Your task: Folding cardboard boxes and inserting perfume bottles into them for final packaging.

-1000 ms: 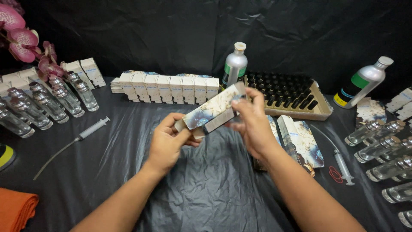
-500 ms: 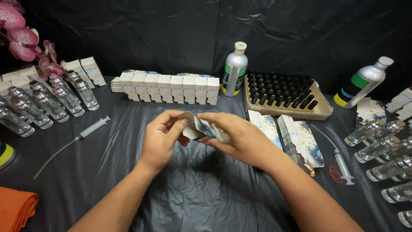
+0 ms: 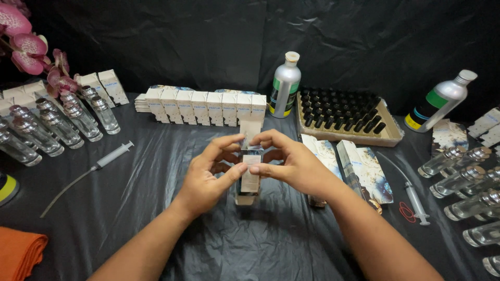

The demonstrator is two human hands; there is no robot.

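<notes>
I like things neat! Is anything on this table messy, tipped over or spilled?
Nothing looks spilled or broken. The silver bottle with the green band on the right leans sideways, while the other silver bottle stands upright. The left hand and right hand hold a small open carton upright.

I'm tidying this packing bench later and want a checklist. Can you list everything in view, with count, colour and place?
small carton: one, cream, upright at centre, top flap open, held by both hands
row of cartons: about eight, cream, standing at the back
flat cartons: a few, patterned, lying right of centre
tray of capped vials: one, tan with black caps, back right
metal bottles: two, silver with green bands, one upright beside the tray, one leaning far right
glass bottles: many, clear, lying in groups at left and right
syringes: two, clear, one left, one right
orange cloth: one, bottom left
orchid: pink, top left
left hand: gripping the carton
right hand: pinching the carton's top
</notes>
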